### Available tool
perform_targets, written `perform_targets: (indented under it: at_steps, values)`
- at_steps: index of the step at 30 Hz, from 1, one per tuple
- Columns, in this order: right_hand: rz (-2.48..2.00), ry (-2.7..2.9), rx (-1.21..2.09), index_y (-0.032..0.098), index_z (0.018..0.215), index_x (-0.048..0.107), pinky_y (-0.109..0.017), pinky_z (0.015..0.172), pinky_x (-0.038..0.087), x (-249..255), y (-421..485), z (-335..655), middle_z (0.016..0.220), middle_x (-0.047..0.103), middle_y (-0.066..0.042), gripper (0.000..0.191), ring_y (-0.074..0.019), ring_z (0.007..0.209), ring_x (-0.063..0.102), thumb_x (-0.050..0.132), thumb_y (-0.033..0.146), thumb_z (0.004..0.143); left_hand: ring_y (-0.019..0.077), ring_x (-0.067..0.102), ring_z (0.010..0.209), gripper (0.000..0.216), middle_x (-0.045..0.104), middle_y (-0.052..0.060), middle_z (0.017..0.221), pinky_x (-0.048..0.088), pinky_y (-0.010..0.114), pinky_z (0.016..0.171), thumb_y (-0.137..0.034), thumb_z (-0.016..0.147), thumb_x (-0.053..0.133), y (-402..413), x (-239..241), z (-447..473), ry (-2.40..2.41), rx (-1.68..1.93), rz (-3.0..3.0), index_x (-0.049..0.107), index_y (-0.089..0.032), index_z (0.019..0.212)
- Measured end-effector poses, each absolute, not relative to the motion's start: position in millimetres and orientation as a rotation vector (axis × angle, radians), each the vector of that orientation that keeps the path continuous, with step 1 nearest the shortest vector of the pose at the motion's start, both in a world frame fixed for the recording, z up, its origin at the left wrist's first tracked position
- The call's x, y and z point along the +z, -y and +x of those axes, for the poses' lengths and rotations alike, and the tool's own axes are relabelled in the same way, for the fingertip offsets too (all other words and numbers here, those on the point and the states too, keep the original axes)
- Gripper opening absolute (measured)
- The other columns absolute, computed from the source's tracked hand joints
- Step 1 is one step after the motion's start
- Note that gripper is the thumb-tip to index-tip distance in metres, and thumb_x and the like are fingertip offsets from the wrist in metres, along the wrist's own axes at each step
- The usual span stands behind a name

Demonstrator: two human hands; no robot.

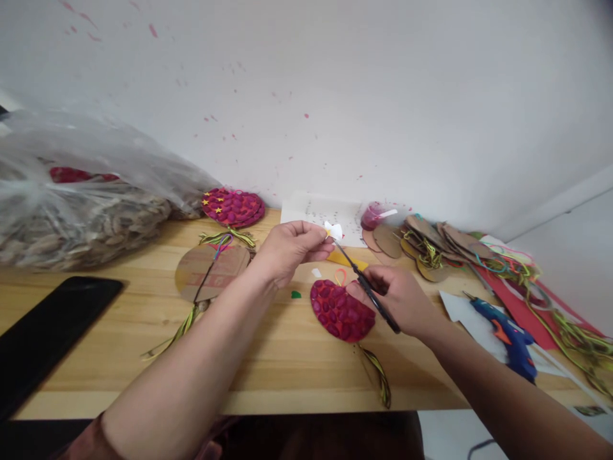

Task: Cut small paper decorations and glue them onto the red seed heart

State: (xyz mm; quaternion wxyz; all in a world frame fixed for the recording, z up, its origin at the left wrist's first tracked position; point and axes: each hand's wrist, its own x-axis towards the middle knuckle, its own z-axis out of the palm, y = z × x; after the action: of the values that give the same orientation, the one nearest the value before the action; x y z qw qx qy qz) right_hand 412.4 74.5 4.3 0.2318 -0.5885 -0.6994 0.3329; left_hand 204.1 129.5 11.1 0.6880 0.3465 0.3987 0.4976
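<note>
My left hand (301, 246) pinches a small white piece of paper (334, 231) with a bit of yellow at its edge. In my right hand (395, 297) is a pair of black-handled scissors (366, 284), and their tips reach to the paper beside my left fingers. Below them on the table lies a round ornament (335, 310) covered in dark pink lumps, with an orange loop on top and a yellow-green tassel (378, 377) beneath. A strip of yellow paper (340, 257) lies behind the scissors. A green scrap (296, 294) and a white scrap (317, 273) rest near the ornament.
At the left are a plastic bag (86, 217) of brownish pieces and a black phone-like slab (57, 332). A pink ornament with yellow stars (233, 207) and a cardboard disc (191, 271) sit nearby. To the right lie a blue glue gun (510, 338), cardboard pieces (460, 243) and a pink cup (371, 217).
</note>
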Motion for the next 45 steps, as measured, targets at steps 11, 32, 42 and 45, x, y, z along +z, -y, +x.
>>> perform_targets:
  at_steps: [11, 32, 42, 45]
  values:
    - [-1.644, 1.846, 0.906, 0.019, 0.058, 0.048, -0.025, 0.048, 0.027, 7.1, -74.2, 405.4, 0.057, 0.037, 0.005, 0.044, -0.0104, 0.054, 0.030, 0.074, 0.051, 0.074, 0.0115, 0.070, 0.067, 0.010, 0.072, 0.008, 0.073, 0.059, 0.025, 0.073, -0.011, 0.085, 0.066, -128.5, 10.7, 205.4, -0.882, 1.120, 0.767, 0.064, -0.010, 0.076]
    - [-1.664, 1.787, 0.986, 0.019, 0.058, 0.051, -0.025, 0.048, 0.025, 8.5, -72.6, 405.8, 0.056, 0.038, 0.005, 0.043, -0.0106, 0.054, 0.031, 0.077, 0.050, 0.072, 0.0110, 0.069, 0.062, 0.014, 0.070, 0.005, 0.067, 0.058, 0.024, 0.068, -0.008, 0.081, 0.070, -127.8, 11.0, 207.7, -0.905, 1.111, 0.774, 0.062, -0.011, 0.070]
    - [-1.658, 1.799, 0.989, 0.018, 0.059, 0.054, -0.025, 0.048, 0.027, 8.7, -72.6, 406.6, 0.056, 0.042, 0.005, 0.041, -0.0106, 0.053, 0.033, 0.077, 0.049, 0.073, 0.0110, 0.069, 0.063, 0.013, 0.070, 0.005, 0.067, 0.058, 0.023, 0.067, -0.008, 0.081, 0.068, -128.0, 9.2, 207.0, -0.888, 1.113, 0.779, 0.062, -0.011, 0.070]
    - [-1.665, 1.795, 0.982, 0.018, 0.058, 0.053, -0.025, 0.047, 0.026, 9.8, -72.5, 405.7, 0.055, 0.041, 0.005, 0.042, -0.0104, 0.053, 0.033, 0.078, 0.049, 0.072, 0.0112, 0.069, 0.063, 0.013, 0.070, 0.005, 0.067, 0.058, 0.024, 0.067, -0.008, 0.080, 0.070, -128.3, 8.9, 207.2, -0.892, 1.119, 0.780, 0.062, -0.011, 0.070]
